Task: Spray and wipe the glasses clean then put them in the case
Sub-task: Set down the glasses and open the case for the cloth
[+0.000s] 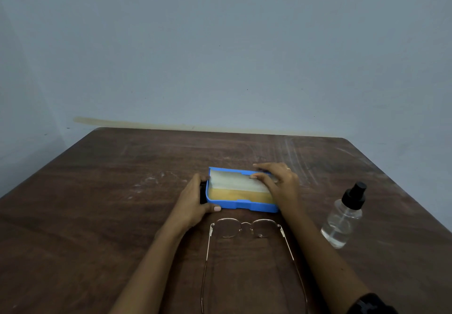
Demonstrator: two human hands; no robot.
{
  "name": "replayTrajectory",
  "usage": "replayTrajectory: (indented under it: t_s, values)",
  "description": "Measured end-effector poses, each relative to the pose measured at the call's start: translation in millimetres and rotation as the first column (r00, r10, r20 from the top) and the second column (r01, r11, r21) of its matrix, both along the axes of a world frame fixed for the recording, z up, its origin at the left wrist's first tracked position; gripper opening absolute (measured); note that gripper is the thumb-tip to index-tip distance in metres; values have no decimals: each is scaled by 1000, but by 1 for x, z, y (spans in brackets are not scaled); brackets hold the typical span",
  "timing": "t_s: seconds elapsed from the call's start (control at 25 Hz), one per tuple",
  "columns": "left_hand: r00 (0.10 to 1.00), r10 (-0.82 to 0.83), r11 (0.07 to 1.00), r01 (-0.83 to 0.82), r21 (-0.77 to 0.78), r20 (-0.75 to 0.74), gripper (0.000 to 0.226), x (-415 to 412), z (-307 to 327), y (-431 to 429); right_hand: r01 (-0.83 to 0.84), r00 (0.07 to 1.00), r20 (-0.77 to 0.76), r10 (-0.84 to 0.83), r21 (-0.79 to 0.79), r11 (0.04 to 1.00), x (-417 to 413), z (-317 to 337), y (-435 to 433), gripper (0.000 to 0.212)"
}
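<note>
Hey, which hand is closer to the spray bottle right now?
Right. The right hand grips the case's right end, with the bottle off to its right; the left hand holds the case's left end, farther away.

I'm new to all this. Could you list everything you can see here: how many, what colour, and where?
table: 1, dark brown, fills the lower view
wall: 1, grey-blue, behind the table
case: 1, blue, open, mid-table
cloth: 1, pale, inside the case
glasses: 1 pair, thin metal frame, arms unfolded, on the table just nearer than the case
bottle: 1, clear with a black spray top, upright, right of the glasses
band: 1, black, on the right wrist
left hand: 1, grips the case's left end
right hand: 1, holds the case's far right edge
</note>
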State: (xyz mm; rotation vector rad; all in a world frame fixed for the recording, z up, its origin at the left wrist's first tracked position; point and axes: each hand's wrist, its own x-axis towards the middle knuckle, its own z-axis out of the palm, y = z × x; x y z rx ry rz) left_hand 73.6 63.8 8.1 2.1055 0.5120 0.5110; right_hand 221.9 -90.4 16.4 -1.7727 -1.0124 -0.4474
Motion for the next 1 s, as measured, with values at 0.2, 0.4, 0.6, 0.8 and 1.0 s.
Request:
replayTrajectory:
  t_s: [0.2,0.4,0.6,0.8,1.0]
  values:
    - [1000,17,1000,-17,-11,-9,67,-1,0,2,69,942,-335,8,218,973,7,0,0,9]
    - [999,32,995,-32,-96,-7,65,1,-1,4,160,866,-499,-9,260,952,12,-3,5,5]
    - [1000,18,999,-17,-42,25,65,3,-3,3,177,799,-601,31,283,943,15,-3,8,4]
    - [1000,9,1000,-9,-28,15,68,3,-3,3,98,795,-589,146,362,927,3,-3,1,17]
    - [1000,21,1000,-21,-18,11,66,2,-3,3,105,794,-593,136,355,929,-10,1,-17,34]
